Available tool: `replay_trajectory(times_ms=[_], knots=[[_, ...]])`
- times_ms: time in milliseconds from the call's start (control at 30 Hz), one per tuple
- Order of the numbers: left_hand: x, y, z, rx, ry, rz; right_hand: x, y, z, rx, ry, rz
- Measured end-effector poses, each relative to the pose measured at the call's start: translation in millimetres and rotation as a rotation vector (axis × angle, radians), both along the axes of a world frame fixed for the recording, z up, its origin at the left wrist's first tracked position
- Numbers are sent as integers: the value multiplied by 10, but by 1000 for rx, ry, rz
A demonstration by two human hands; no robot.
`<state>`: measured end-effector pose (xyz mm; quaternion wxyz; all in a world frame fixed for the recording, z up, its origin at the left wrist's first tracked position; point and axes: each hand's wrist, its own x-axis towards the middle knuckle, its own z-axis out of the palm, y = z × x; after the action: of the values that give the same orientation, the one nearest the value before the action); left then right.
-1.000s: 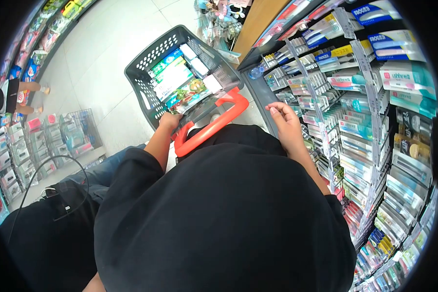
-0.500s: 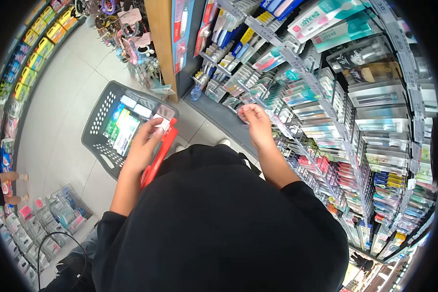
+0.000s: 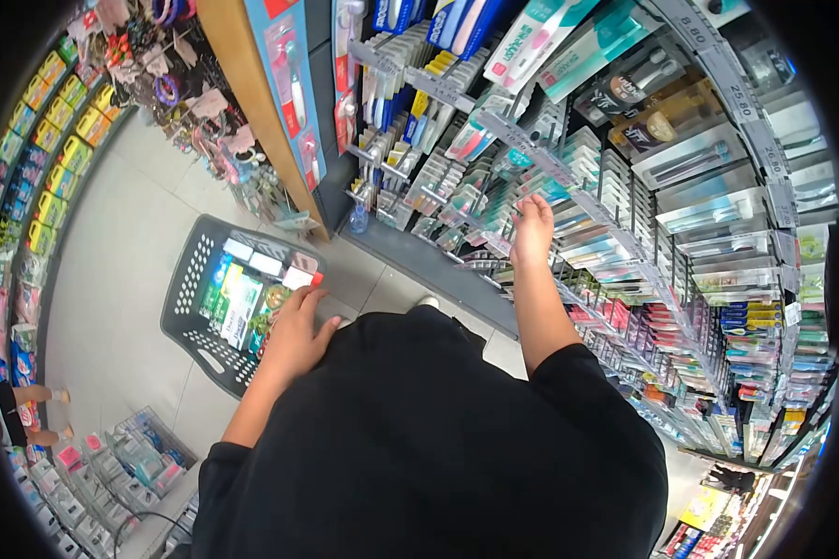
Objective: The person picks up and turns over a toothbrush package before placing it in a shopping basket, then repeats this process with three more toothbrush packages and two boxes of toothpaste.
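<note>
My left hand (image 3: 294, 334) is at the near edge of the grey basket (image 3: 188, 321), by its red handle (image 3: 317, 279), with its thumb apart from the other fingers and nothing visible in it. Inside the basket lie white boxes (image 3: 252, 256) and a green and white package (image 3: 238, 303). To the right, my right hand (image 3: 533, 228) is raised in front of the shelf of packaged toothbrushes (image 3: 494, 177). Its fingers are bent, and whether they touch a package cannot be made out.
Hair accessories (image 3: 196, 102) hang beyond the basket, beside a wooden panel (image 3: 261, 102). Yellow packs (image 3: 61, 177) line a curved shelf at the left. Another person's legs (image 3: 42, 415) show at the left edge. A wire basket of goods (image 3: 126, 466) stands lower left.
My right hand has moved right and closer to the hanging packages. My left hand has shifted toward my body, with its fingers more spread. The view has turned, and the basket appears lower.
</note>
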<state>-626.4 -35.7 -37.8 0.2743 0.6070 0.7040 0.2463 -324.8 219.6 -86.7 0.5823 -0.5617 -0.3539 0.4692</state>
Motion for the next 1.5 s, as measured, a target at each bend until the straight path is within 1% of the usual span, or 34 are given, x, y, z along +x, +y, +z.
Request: replay_trajectory(times_ms=[133, 167, 267, 300, 400, 467, 500, 567, 600, 633, 667, 733, 767, 833, 933, 1000, 1033, 1067, 1133, 1167, 1233, 1333, 1433, 1500], knots=[[46, 49, 11, -32, 62, -2, -52, 270, -31, 27, -90, 33], [53, 50, -12, -33, 84, 2, -51, 408, -145, 51, -105, 15], [104, 51, -16, -22, 138, 34, -143, 640, -127, 141, -250, 36], [135, 57, -1, -33, 157, 51, -196, 735, -118, 136, -386, -8], [171, 72, -7, -40, 193, 87, -255, 880, -49, 198, -677, -67], [193, 85, -1, -44, 217, 108, -256, 988, -44, 125, -1078, -25], [196, 87, -2, -49, 218, 115, -289, 1013, -48, 135, -1077, -64], [205, 91, -5, -59, 219, 131, -305, 1045, -38, 49, -750, -91], [208, 96, -3, -54, 229, 132, -252, 1140, -143, 21, -816, -98], [211, 95, 1, -50, 239, 134, -140, 1321, -386, -7, -883, -105], [217, 91, 7, -45, 248, 137, -127, 1399, -481, -4, -920, -148], [229, 90, 23, -62, 255, 147, -154, 1478, -532, -3, -992, -237], [235, 89, 30, -71, 258, 151, -104, 1497, -544, 24, -942, -250], [236, 88, 40, -68, 248, 158, -113, 1487, -435, 68, -825, -261], [225, 84, 39, -65, 242, 161, -171, 1343, -163, -37, -872, -243], [225, 88, 50, -68, 242, 160, -120, 1470, -485, 115, -985, -332], [228, 88, 62, -71, 242, 160, -118, 1484, -546, 192, -1041, -378], [227, 89, 69, -74, 242, 160, -88, 1492, -598, 194, -1047, -324], [219, 88, 63, -77, 237, 158, -76, 1334, -476, 169, -1055, -196], [214, 84, 58, -80, 233, 157, -77, 1234, -382, 142, -1057, -123], [202, 80, 50, -80, 233, 144, -177, 906, 16, 31, -1049, 62], [177, 69, 22, -64, 221, 125, -221, 602, 72, 89, -772, -143], [165, 64, 11, -69, 206, 113, -161, 319, 95, 114, -734, -115], [158, 63, 28, -80, 196, 111, -119, 119, 175, 59, -726, -38]])
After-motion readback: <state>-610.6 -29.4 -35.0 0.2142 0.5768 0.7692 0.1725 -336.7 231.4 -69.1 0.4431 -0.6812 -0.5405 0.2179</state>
